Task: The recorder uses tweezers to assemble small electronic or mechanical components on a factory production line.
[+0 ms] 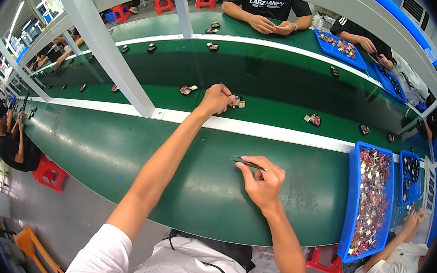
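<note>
My left hand (217, 99) reaches over the white rail to the conveyor belt, fingers closed in a pinch. At its fingertips is a small dark part with pale and yellowish pieces (239, 103), low over or on the belt; the fingers partly hide the grip. Over the green worktop (203, 187), my right hand (265, 182) holds thin dark tweezers (250, 164), their tips pointing left. Similar small dark parts with red and white pieces lie on the belt, one left (187, 90) and one right (312, 119) of my left hand.
A blue tray (350, 202) full of small red and white pieces stands at the right, beside a smaller blue bin (417, 195) of black parts. A slanted metal post (106, 41) rises at left. Co-workers sit across the belt and at both sides.
</note>
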`<state>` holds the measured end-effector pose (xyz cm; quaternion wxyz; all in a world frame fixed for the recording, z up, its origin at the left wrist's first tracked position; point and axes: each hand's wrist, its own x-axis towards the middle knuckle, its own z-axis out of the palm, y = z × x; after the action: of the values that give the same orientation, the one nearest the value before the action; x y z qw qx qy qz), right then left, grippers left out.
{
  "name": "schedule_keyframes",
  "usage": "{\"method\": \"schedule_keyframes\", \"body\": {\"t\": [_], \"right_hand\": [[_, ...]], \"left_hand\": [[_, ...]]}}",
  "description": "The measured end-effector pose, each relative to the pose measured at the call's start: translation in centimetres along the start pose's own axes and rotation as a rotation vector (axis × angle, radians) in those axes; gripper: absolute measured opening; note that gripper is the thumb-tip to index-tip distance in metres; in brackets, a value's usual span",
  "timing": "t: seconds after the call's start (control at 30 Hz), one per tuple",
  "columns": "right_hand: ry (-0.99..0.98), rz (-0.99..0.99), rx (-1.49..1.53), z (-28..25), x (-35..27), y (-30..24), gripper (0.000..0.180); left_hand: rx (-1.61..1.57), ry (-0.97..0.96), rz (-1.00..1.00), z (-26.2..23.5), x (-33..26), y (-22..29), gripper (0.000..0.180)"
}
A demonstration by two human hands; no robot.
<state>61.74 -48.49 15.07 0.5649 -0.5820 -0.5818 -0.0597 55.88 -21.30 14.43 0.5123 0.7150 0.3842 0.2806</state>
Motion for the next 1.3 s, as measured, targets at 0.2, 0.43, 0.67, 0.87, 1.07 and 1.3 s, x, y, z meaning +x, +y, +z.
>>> {"method": "schedule_keyframes", "body": {"t": [0.2,0.43,0.67,0.87,1.07,1.3], "right_hand": [[0.004,0.227,0.129,-0.5,-0.3,0.3,0.014],[0.014,0.581,0.507,-1.7,-0.7,0.9,0.016],[-0.016,0.474,0.421,-1.3,-1.6,2.5,0.013],[-0.012,0.453,0.388,-1.7,-1.9,2.9,0.012],[0.000,0.423,0.327,-1.9,-2.1,3.4,0.012],[-0.042,0.411,0.314,-2.5,-2.2,4.2,0.013]], "left_hand": [[-0.060,0.007,0.072,-0.4,-7.2,0.2,0.015],[-0.255,-0.101,-0.088,1.2,-17.2,0.5,0.025],[-0.373,-0.090,-0.032,3.0,-17.8,-0.8,0.028],[-0.401,-0.068,0.011,4.3,-18.4,-0.6,0.027],[-0.376,-0.071,0.047,4.8,-18.3,-0.6,0.026],[-0.408,-0.048,0.093,6.3,-18.3,-0.7,0.023]]}}
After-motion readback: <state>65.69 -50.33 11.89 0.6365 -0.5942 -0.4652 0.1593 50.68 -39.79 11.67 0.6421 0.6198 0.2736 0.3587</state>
